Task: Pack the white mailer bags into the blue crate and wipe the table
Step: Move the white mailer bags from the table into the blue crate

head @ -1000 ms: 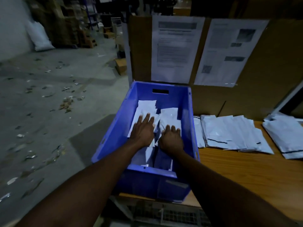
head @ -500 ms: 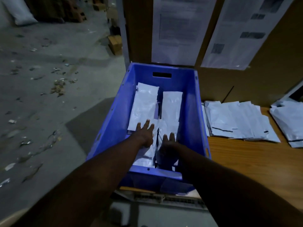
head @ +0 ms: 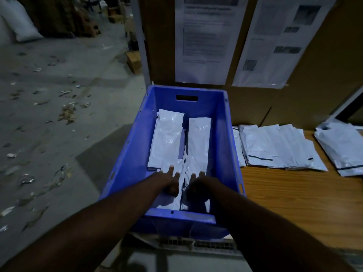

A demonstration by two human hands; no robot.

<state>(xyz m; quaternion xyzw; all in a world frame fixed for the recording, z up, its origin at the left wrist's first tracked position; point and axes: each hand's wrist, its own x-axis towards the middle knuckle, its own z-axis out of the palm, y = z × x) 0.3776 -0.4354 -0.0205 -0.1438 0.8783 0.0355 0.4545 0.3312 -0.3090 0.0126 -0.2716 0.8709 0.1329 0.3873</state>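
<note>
At the near end of the blue crate, the left grip and right grip lie flat, fingers straight, pressing white mailer bags (two rows). Farther right, loose bags lie on the wooden surface.

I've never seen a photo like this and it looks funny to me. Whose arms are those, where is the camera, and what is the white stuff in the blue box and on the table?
There is no machine here, just a person. The camera sits on their head and looks down, so you see their own two arms reaching out. The left hand and the right hand rest side by side on white mailer bags lying in two rows inside the blue crate. The fingers look flat, pressing rather than gripping, though it is dark. More bags wait in piles on the wooden table right of the crate. Behind it, printed papers hang on a cardboard wall.
</note>
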